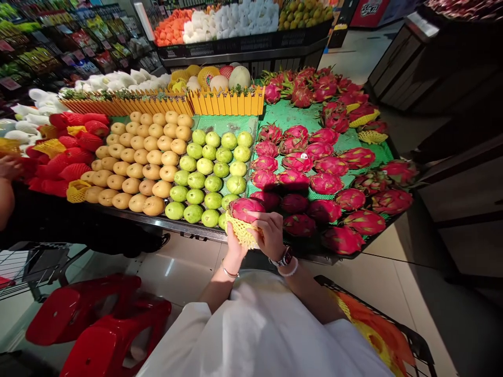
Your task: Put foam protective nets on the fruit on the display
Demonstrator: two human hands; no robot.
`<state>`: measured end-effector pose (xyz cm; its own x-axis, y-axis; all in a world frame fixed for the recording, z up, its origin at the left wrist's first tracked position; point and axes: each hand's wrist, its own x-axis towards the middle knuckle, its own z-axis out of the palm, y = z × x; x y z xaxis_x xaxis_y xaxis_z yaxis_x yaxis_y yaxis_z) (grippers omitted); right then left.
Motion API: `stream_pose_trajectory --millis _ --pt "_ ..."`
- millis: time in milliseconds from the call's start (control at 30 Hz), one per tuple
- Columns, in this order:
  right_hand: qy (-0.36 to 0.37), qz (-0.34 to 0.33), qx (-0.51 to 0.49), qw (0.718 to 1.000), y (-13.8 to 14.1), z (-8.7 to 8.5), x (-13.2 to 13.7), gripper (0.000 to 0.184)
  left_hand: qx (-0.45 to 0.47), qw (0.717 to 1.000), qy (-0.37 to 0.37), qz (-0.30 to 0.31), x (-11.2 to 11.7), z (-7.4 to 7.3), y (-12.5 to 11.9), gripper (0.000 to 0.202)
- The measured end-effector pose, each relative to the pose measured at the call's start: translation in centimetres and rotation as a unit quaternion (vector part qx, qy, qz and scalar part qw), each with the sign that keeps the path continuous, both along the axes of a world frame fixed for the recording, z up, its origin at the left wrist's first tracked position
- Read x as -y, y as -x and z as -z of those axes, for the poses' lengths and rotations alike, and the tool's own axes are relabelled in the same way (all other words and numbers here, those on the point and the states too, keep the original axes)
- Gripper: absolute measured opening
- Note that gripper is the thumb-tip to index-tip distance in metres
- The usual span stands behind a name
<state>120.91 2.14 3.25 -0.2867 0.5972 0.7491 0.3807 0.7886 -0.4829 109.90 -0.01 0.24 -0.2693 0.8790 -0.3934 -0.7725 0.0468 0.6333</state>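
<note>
Between my two hands is a dragon fruit (pixel 244 208), its lower part inside a yellow foam net (pixel 242 232). My left hand (pixel 234 245) is closed around the netted end from the left and below. On the other side, my right hand (pixel 271 230) has its fingers on the fruit and the net's edge. Just beyond my hands lie rows of green guavas (pixel 212 183) on the left. To the right, more dragon fruits (pixel 326 183) rest on a green mat (pixel 306 116), some in shadow.
Brown pears (pixel 137 157) and red-netted fruit (pixel 78 149) fill the stand's left side. An orange picket fence (pixel 228 103) backs it. Red stools (pixel 102 335) stand at lower left, a black-rimmed basket (pixel 422 348) at lower right. Another person's hand (pixel 11 166) is at far left.
</note>
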Motion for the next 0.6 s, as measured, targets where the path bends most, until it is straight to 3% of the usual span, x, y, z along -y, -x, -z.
stream_pose_trajectory --millis 100,200,300,400,533,600 --pt "-0.011 0.006 -0.068 0.998 -0.5 2.2 -0.3 0.020 0.013 1.000 -0.012 -0.004 0.0 -0.9 -0.2 0.057" --pt "0.057 -0.011 -0.130 0.990 -1.4 4.8 -0.3 0.040 0.020 0.999 -0.025 -0.008 0.2 -1.9 -0.2 0.061" --pt "0.055 -0.047 -0.118 0.990 -2.3 5.5 -0.4 0.030 0.022 0.999 -0.033 -0.009 0.4 -2.3 0.3 0.067" --pt "0.034 -0.078 -0.059 0.995 -3.3 3.6 -0.7 0.009 0.038 0.999 -0.030 -0.013 0.4 -2.1 0.9 0.072" --pt "0.087 -0.153 0.034 0.984 -4.5 -0.4 -0.8 0.019 0.038 0.999 -0.023 0.009 0.5 -1.2 1.7 0.072" --pt "0.098 -0.175 0.044 0.979 -4.4 -1.4 -0.4 0.019 0.015 1.000 -0.020 0.017 0.6 -0.6 2.1 0.071"
